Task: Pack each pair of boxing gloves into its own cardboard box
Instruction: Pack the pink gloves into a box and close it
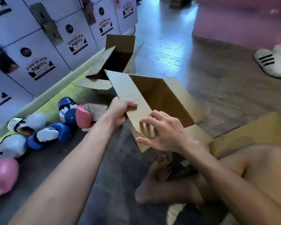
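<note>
1. Grey wood-look floor (209, 82); stacked white cartons (39, 34) line the left.
2. Left hand (120, 111) grips the open cardboard box (169, 98) by its flap; right hand (165, 133) rests spread fingers on the flap.
3. Boxing gloves (65, 130) lie on the floor, left of the box.

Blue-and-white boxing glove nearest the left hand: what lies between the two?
In the head view, a pink-and-white boxing glove lies between that blue-and-white boxing glove and the left hand, gripping the brown cardboard box.

Cardboard box (161, 98) mid-frame on the floor (217, 70), mouth up. Second box (118, 57) just behind it, upper centre. Stacked cartons (39, 51) fill upper left. Boxing gloves (62, 132) strewn lower left, left of the cardboard box. Slippers (272, 62) at right edge. Flat cardboard (250, 132) lower right.
</note>
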